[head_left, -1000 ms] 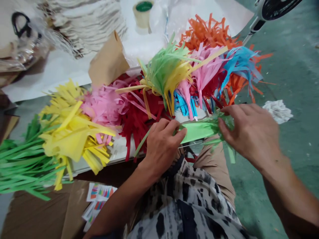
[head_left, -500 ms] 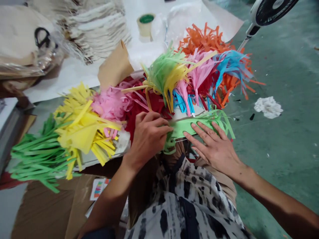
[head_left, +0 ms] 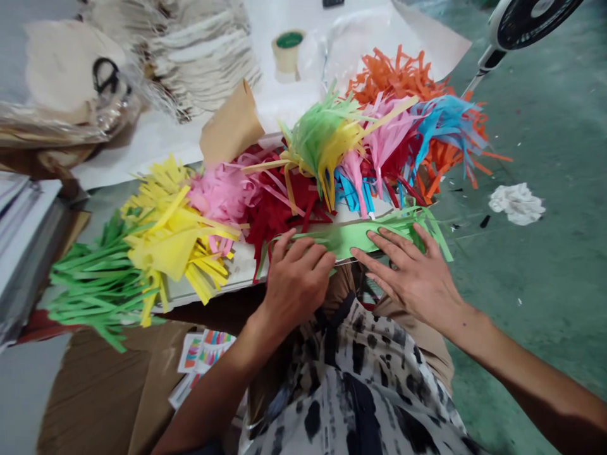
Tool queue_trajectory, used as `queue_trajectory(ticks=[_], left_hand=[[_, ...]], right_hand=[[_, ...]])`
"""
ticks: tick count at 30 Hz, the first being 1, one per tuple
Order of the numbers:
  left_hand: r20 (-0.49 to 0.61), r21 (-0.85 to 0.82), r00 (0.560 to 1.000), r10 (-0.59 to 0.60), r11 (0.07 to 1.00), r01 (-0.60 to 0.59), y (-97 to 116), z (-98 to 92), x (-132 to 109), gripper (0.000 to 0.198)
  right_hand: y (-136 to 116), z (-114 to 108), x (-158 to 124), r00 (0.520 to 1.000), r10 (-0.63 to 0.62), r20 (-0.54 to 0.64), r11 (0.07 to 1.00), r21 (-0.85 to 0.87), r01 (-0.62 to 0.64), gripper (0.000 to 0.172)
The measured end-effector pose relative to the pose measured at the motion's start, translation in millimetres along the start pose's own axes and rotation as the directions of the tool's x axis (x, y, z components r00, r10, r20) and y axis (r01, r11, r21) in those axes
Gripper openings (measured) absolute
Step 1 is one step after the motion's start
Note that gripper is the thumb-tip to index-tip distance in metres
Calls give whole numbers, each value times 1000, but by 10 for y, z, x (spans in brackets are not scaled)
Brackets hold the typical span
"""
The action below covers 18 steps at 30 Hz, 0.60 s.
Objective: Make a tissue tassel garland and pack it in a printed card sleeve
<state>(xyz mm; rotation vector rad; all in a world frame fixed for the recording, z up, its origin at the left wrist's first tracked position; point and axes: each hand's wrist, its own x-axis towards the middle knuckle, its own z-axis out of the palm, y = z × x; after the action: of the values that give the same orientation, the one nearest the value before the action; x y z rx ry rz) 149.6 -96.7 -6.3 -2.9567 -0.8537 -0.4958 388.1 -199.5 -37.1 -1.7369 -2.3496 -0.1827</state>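
A strip of light green tissue paper (head_left: 353, 241), its ends cut into fringe, lies along the front edge of the board in front of me. On its left end my left hand (head_left: 301, 272) rests with bent fingers closed on the fringe; the thumb is hidden. My right hand (head_left: 410, 268) lies flat on the right part of the strip, fingers spread. Just behind the paper are tassels in dark red (head_left: 279, 208), pink (head_left: 386, 133) and blue (head_left: 443, 120), and a green-and-yellow tassel (head_left: 327, 136).
Fringed yellow paper (head_left: 165, 246) and green paper (head_left: 99, 278) lie at left, orange fringe (head_left: 398, 76) at the back. A tape roll (head_left: 288, 54), brown paper (head_left: 232, 126) and black-handled scissors (head_left: 105, 76) are farther off. A fan (head_left: 516, 25) stands right; crumpled white paper (head_left: 516, 203) is on the floor.
My left hand has lowered slightly and its fingers reach over the fringe, which now lies straighter toward the left instead of bunched. The right hand stays spread on the paper. The view has shifted slightly.
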Motion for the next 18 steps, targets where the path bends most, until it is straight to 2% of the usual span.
queue_trajectory(ticks=[2,4,6,9,11,13,15,18], left_hand=[[18,26,1000,3,1000,-3,-205,-113,-86,22],[-22,57,999,-39,998,40,-325,-224,-143,23],[-90,50,993,-77,995,82,-303,-264,-148,22],[-110,-34,994,-15,999,11,-69,-168,-60,24],[-53,-66,999,-6,998,2,88,-64,25,23],[21,-65,998,-54,996,55,145,3,85,20],[106,-58,993,-53,997,60,70,-1,94,20],[179,-23,984,7,1000,-3,-211,-149,14,23]], right_hand=[[13,3,5,1000,-2,-8,1000,18,2,52],[13,-2,18,1000,-1,-25,999,43,2,51],[5,-12,35,999,-1,-34,998,59,3,50],[1,-30,59,1000,-2,-28,999,46,4,48],[15,-41,70,1000,-3,-19,999,40,3,46],[48,-50,75,1000,-7,-19,999,46,8,43],[94,-61,76,999,-22,-29,998,63,24,40],[166,-92,81,1000,-29,-7,994,106,30,38]])
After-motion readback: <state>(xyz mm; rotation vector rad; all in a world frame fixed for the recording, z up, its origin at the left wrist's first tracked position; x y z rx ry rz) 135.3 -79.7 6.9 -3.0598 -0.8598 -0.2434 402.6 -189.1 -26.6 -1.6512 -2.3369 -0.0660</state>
